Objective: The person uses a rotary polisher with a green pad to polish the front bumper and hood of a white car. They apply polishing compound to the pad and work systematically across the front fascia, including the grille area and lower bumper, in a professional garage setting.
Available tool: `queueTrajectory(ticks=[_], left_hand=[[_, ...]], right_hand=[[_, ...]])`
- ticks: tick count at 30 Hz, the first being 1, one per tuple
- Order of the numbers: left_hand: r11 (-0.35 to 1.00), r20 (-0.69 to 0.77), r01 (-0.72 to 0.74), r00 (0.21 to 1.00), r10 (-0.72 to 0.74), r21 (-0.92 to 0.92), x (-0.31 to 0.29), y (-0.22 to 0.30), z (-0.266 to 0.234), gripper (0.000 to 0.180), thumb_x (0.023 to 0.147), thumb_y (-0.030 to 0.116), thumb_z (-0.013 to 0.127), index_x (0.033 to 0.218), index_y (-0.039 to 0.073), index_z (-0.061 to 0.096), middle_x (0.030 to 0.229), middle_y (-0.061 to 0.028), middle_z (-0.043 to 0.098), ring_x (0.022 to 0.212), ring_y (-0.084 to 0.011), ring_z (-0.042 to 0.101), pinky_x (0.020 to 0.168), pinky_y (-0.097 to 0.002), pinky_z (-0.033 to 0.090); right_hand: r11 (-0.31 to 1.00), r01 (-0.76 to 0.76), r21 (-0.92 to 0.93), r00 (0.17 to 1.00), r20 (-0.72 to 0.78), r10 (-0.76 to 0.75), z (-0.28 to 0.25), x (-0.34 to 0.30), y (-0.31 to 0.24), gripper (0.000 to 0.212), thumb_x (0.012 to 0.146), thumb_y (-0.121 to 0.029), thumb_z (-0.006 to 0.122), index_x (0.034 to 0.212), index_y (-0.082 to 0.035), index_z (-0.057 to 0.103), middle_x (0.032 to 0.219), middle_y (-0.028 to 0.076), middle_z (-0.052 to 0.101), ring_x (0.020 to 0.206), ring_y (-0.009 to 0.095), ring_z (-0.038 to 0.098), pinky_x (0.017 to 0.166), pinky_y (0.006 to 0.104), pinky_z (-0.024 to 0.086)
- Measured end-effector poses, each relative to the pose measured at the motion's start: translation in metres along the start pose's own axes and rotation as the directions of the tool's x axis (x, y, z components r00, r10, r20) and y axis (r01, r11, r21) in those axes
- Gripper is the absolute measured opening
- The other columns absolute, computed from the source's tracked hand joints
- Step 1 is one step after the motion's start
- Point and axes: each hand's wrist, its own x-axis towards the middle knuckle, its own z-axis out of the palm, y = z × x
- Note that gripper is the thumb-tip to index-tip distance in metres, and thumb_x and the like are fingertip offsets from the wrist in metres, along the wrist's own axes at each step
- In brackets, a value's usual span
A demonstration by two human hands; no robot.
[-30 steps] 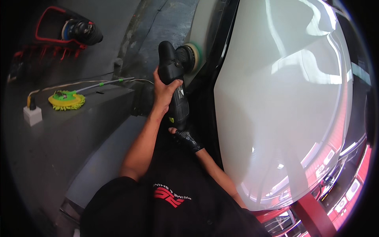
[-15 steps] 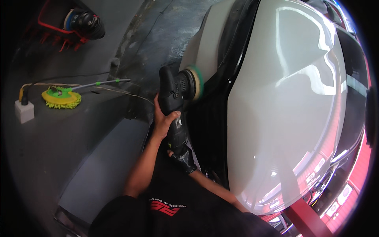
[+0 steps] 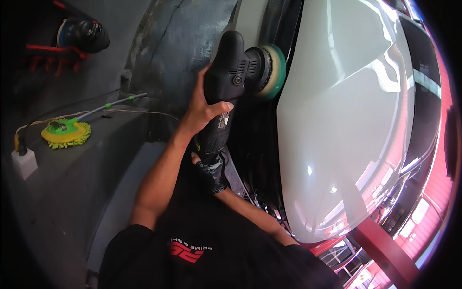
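A black electric polisher (image 3: 225, 82) is held up in both my hands, tilted, its head upper-right of the grip. Its round pad (image 3: 275, 72), green with a cream layer behind, faces the car's glossy pale body panel (image 3: 337, 139) and overlaps its dark edge in view; I cannot tell whether it touches. My bare left hand (image 3: 204, 110) wraps round the polisher's body below the head, thumb across the front. Lower down, my right hand (image 3: 211, 174), in a black glove with the thumb tip bare, grips the rear end of the handle.
On the left lie a green-and-yellow mop (image 3: 67, 132) with a long pole and a white socket box (image 3: 24, 164) with a plugged-in cord. Another polisher (image 3: 84, 35) rests on a red rack (image 3: 57, 52) at upper left. A red post (image 3: 385, 250) stands at lower right.
Both hands have raised the polisher up and to the right, bringing its pad nearer the pale panel's edge. The whole view has shifted a little.
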Motion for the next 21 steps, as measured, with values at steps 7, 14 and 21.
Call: queueTrajectory(ticks=[7, 14, 21], left_hand=[[0.985, -0.111, 0.146, 0.981, -0.156, -0.089, -0.054, -0.04, -0.019, 0.097, 0.071, 0.017, 0.08, 0.155, 0.007, 0.033, 0.13, -0.0122, 0.054, 0.116, -0.021, 0.058, 0.1, -0.0367, 0.05], [0.984, -0.266, 0.15, 0.949, -0.171, -0.095, -0.1, -0.079, -0.024, 0.09, 0.073, 0.017, 0.079, 0.151, 0.007, 0.035, 0.125, -0.0128, 0.056, 0.109, -0.0218, 0.062, 0.093, -0.0368, 0.054], [0.963, -0.404, 0.208, 0.877, -0.261, -0.172, -0.14, -0.119, -0.029, 0.083, 0.074, 0.015, 0.079, 0.146, 0.006, 0.038, 0.121, -0.0135, 0.058, 0.099, -0.0219, 0.065, 0.084, -0.037, 0.057]], right_hand=[[0.991, -0.126, -0.052, 0.987, 0.089, 0.131, -0.009, -0.033, 0.032, 0.018, 0.088, -0.015, 0.078, 0.097, 0.0, 0.074, 0.084, 0.012, 0.075, 0.077, 0.023, 0.072, 0.07, 0.0386, 0.055], [0.996, -0.008, -0.086, 0.983, 0.183, 0.024, -0.031, -0.054, 0.075, 0.027, 0.081, -0.021, 0.081, 0.091, 0.002, 0.072, 0.081, 0.017, 0.074, 0.076, 0.03, 0.073, 0.07, 0.0412, 0.055], [0.983, -0.066, -0.17, 0.954, 0.28, 0.112, -0.055, -0.066, 0.118, 0.035, 0.077, -0.025, 0.084, 0.096, 0.002, 0.071, 0.087, 0.018, 0.074, 0.079, 0.03, 0.073, 0.073, 0.0415, 0.056]])
